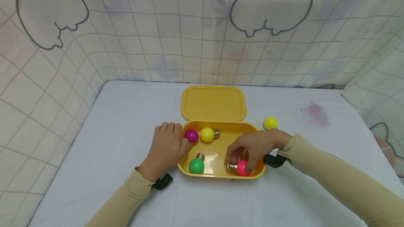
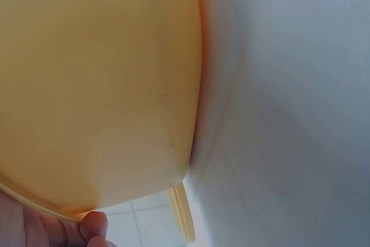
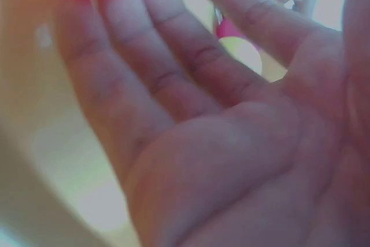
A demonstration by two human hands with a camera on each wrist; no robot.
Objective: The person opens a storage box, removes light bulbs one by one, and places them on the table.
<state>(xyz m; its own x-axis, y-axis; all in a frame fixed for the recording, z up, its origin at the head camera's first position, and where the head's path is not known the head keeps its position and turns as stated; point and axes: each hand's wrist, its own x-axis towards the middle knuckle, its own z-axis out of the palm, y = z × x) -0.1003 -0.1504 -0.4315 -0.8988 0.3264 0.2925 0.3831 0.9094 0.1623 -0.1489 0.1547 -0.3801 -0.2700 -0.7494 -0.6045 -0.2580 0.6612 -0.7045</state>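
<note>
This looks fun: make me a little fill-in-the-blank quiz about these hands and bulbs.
1. The light bulb in the right hand is ____.
2. The ____ hand grips the yellow box by its rim.
3. The lone bulb outside the box is ____.
4. The bulb nearest the box's near-left corner is ____.
Missing words: pink; left; yellow; green.

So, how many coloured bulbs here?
5: purple bulb, yellow bulb, green bulb, pink bulb in the yellow plastic box; second yellow bulb right of it. More may be hidden.
</note>
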